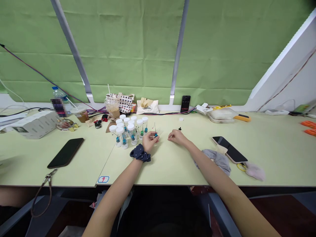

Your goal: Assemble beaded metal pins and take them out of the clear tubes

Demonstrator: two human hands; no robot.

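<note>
My left hand (149,141) pinches a small blue piece with a thin wire (156,134) standing up from it and bending near its top. Just left of that hand, a cluster of clear tubes with white caps (132,131) stands upright on the table, most with a blue or green piece inside. My right hand (176,137) hovers close to the tabletop, fingers curled and tips pressed together; whatever they may hold is too small to make out. Beyond its knuckles lies a small black piece (180,128). A small white cap-like piece (181,119) rests farther back.
Phones lie left (66,152) and right (229,149), a grey cloth (216,161) beside the right one. At the back are iced drinks (112,108), a canvas pouch (147,107), an upright phone (185,103), cables and a plastic container (222,115). A white box (37,123) stands left.
</note>
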